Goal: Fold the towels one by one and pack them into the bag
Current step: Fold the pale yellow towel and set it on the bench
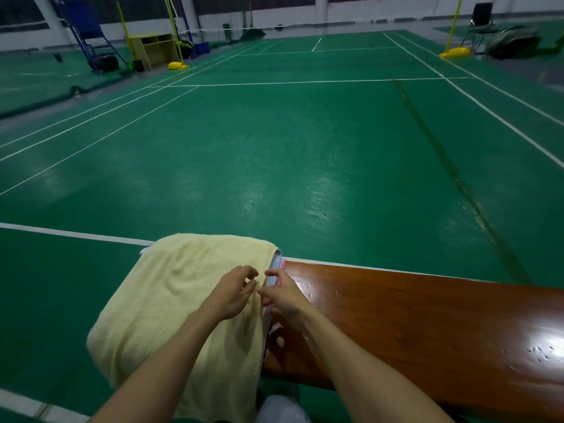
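to fold it well, lift the yellow towel [171, 300] by its right edge alone, leaving the white and pink cloths [276, 267] under it on the bench [427, 325], and spread the two pinch points apart so the edge stays straight. the towel lies draped over the bench's left end, hanging off its front. the left hand [235, 290] and right hand [285, 296], fingers curled and almost touching, pinch that right edge about midway along.

We log: towel [171, 300] draped over bench [427, 325], left end; left hand [235, 293], right hand [285, 294] at its right edge.
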Demonstrator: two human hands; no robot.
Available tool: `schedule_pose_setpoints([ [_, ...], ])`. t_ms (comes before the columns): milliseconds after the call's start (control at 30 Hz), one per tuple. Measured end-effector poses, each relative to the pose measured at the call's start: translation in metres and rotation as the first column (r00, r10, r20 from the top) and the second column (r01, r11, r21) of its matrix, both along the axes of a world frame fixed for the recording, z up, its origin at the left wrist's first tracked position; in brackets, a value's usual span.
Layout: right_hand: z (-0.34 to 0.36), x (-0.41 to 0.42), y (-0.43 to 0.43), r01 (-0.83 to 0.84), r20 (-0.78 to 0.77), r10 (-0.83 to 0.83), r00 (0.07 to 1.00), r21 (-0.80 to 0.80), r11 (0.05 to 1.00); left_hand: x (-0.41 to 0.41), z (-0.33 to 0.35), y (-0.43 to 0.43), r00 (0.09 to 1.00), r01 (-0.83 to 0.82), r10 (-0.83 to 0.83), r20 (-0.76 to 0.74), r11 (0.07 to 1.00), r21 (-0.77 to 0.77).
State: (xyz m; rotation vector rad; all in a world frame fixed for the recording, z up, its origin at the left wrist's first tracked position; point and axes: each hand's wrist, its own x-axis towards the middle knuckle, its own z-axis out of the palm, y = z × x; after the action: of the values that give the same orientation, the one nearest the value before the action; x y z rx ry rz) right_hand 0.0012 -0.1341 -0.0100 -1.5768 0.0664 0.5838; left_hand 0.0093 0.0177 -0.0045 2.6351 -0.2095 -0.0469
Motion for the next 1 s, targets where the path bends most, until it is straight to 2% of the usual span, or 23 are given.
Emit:
schedule_pose_setpoints([
  [133,0.002,-0.001,0.0,0.006,-0.058,0.001,0.998,0.111,0.994,-0.001,0.005,-0.001,0.999,0.032,-0.032,-0.003,0.999,-0.017],
  [233,0.009,-0.004,-0.004,0.08,-0.077,-0.063,0.995,0.235,0.969,-0.002,0.016,-0.002,0.999,0.049,-0.048,0.017,0.997,-0.065],
  [567,0.07,-0.001,-0.051,0.217,-0.042,-0.234,0.971,0.557,0.802,0.002,0.086,-0.044,0.988,0.134,-0.11,0.106,0.958,-0.255],
  [767,0.09,-0.018,-0.134,0.327,-0.024,-0.384,0.923,0.575,0.75,0.004,0.095,-0.129,0.971,0.239,-0.226,0.08,0.918,-0.317],
  [1000,0.089,-0.047,-0.244,0.481,-0.018,-0.546,0.838,0.498,0.722,0.004,0.076,-0.25,0.915,0.395,-0.4,0.058,0.855,-0.337],
])
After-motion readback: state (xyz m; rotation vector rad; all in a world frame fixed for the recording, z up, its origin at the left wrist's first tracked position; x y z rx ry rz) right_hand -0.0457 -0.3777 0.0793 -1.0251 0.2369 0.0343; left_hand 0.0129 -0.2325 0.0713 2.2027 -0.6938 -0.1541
